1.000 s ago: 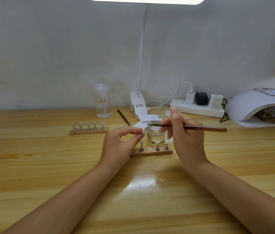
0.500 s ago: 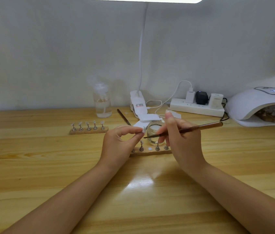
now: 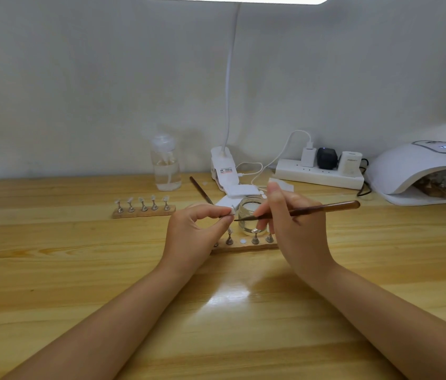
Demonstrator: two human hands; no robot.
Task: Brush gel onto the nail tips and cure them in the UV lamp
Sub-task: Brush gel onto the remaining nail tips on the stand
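Since a moment earlier, our right hand (image 3: pixel 295 223) had swung the brush (image 3: pixel 298 212) from the jar (frame centre) to the nail tip (image 3: pixel 232 211). Our left hand (image 3: pixel 197 231) pinched that tip, so gelling was beginning.

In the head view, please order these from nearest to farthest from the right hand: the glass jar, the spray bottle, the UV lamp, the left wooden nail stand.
From the right hand:
1. Glass jar, just left of the hand, partly behind its fingers.
2. Left wooden nail stand, farther left on the table.
3. Spray bottle, back left by the wall.
4. UV lamp, far right.
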